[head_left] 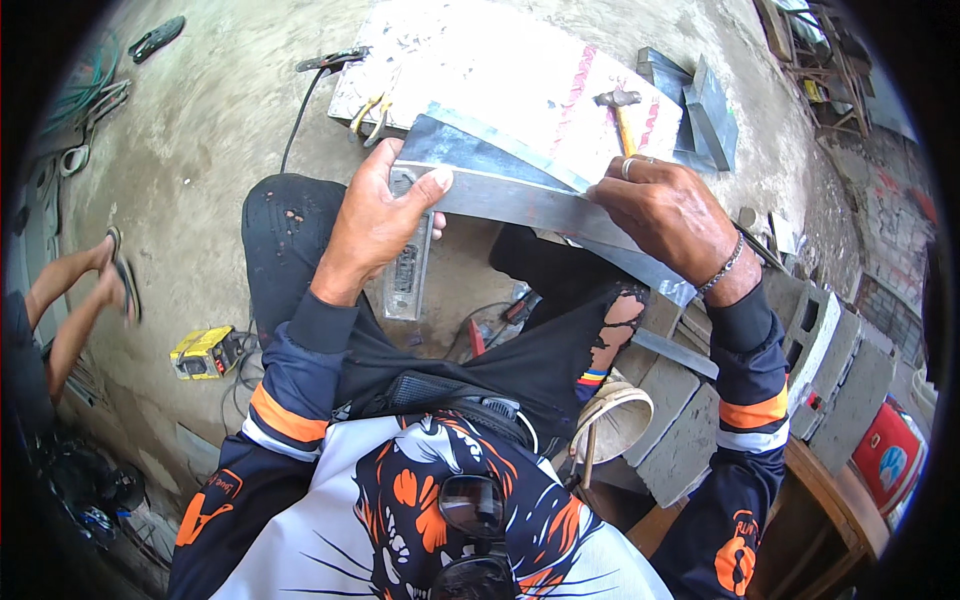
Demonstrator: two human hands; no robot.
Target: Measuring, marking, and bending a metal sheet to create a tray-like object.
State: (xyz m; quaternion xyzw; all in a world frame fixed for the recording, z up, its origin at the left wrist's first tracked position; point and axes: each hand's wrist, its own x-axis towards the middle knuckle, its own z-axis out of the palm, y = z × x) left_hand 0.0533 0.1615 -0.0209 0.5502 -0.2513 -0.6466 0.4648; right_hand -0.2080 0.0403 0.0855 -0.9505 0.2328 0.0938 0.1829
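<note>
A grey metal sheet (470,150) with a folded edge lies slanted across the near end of a white board on a low table. Along its near side runs the long blade of a metal try square (530,203), its stock pointing down towards my lap. My left hand (372,218) is closed around the corner of the square and the sheet's left end, thumb on top. Over the blade's right end, my right hand (670,210) has its fingers pinched together against the metal; whatever sits between them is hidden. Part of the sheet (645,268) shows below the blade.
On the white board (480,60) lie a hammer (620,110), yellow-handled pliers (372,115) and a black cable clamp (335,60). Folded metal pieces (705,110) stand at right. A yellow tool box (205,352), concrete blocks (670,425) and a bucket (612,420) surround me. Another person's legs (75,280) show left.
</note>
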